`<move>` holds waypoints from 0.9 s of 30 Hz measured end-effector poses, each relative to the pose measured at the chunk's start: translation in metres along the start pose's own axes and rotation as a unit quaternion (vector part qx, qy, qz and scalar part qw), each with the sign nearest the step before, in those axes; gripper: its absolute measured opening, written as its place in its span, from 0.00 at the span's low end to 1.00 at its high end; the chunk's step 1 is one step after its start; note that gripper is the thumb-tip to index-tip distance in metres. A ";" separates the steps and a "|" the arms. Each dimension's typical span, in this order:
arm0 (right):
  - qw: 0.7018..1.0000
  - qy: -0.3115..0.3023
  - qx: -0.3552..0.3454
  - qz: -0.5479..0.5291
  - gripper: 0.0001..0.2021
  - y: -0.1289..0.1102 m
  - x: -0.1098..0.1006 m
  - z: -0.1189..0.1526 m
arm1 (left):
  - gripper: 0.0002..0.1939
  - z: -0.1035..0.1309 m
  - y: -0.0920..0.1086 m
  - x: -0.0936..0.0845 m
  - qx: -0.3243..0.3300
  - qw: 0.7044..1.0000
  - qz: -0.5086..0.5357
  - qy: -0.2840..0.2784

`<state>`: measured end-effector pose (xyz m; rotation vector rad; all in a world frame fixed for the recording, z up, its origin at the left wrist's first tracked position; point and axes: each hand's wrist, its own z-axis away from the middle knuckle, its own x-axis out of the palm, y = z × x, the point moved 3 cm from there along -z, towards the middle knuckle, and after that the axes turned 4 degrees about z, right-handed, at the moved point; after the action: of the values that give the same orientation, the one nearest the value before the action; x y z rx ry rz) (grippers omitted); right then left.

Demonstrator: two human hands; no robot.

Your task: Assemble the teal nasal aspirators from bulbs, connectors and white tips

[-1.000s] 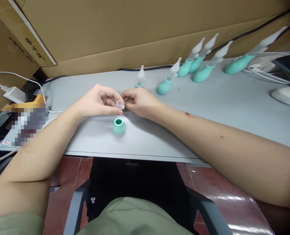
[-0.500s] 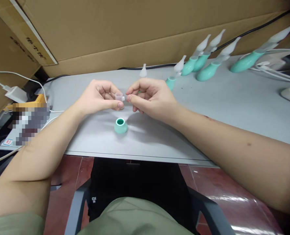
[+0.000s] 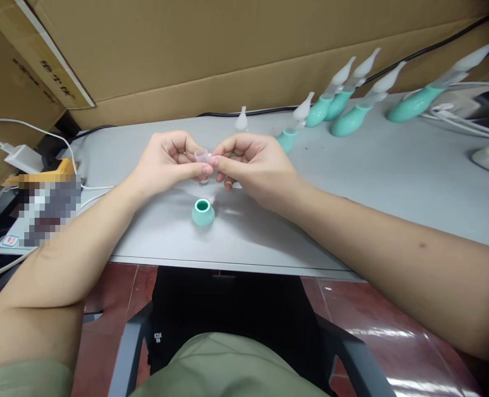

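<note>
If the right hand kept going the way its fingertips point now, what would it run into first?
The right hand points leftward, and its fingertips already touch the small clear cap pinched by the left hand. Going on, it would press that cap into the left fingers. The teal bulb sits nearer the table's front edge, probably out of line.

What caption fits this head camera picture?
Both hands, left hand and right hand, pinch a small clear plastic cap above a teal bulb.
</note>
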<state>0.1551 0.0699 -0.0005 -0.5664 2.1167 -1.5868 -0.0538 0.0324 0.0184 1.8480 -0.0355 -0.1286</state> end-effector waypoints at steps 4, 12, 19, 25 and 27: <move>1.000 -0.022 0.000 -0.001 0.20 0.001 -0.001 0.000 | 0.29 0.001 -0.001 0.000 0.002 1.000 0.014 -0.008; 0.996 -0.090 -0.016 -0.015 0.29 0.000 -0.002 -0.001 | 0.29 0.003 0.001 -0.001 -0.023 1.000 -0.004 -0.018; 0.991 -0.128 -0.023 -0.007 0.31 0.006 -0.002 -0.003 | 0.32 0.001 0.000 -0.001 -0.044 0.999 0.010 -0.014; 0.989 -0.141 -0.028 -0.021 0.32 0.008 -0.002 -0.003 | 0.30 0.002 0.003 0.001 -0.036 0.998 0.038 -0.022; 0.989 -0.147 -0.014 -0.024 0.32 0.009 -0.002 -0.003 | 0.31 0.002 0.002 0.000 -0.033 0.999 0.031 -0.027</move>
<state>0.1541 0.0759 -0.0078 -0.8129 1.9195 -1.4038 -0.0538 0.0301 0.0203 1.7749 -0.1250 -0.1360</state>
